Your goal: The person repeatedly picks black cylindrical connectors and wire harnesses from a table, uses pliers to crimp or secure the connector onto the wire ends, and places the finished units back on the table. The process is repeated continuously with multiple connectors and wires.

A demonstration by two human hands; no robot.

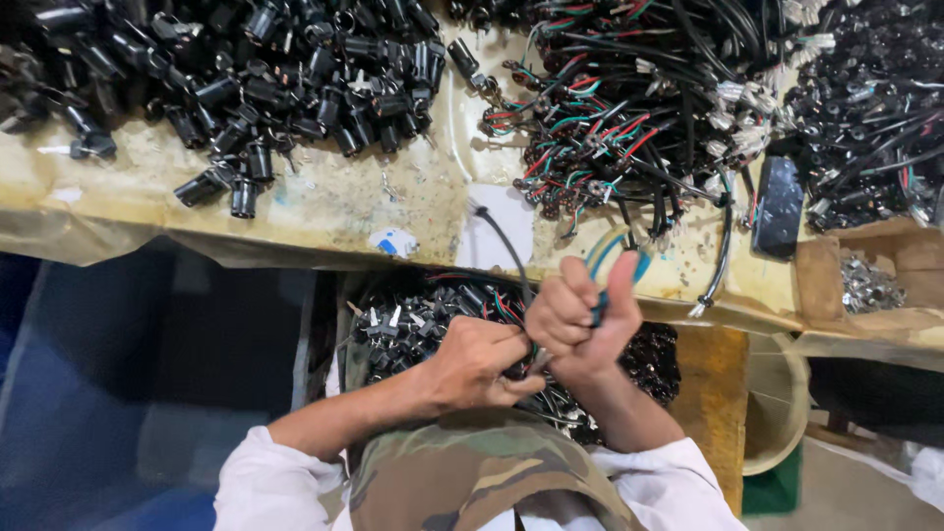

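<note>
The person wears white sleeves (261,482) pushed up the forearms and a camouflage-patterned garment (472,477) in green, brown and tan.

An assembly workshop: a worn bench (324,211) heaped with black connectors (246,69) and wire harnesses (629,108).

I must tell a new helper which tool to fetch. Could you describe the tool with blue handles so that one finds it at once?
Start at the yellowed table edge nearest the person. Just below it, above the tray of wired parts, the right hand is raised in a fist. The tool is gripped inside that fist; its curved blue handles are the only bright blue among black parts and cables.
</note>
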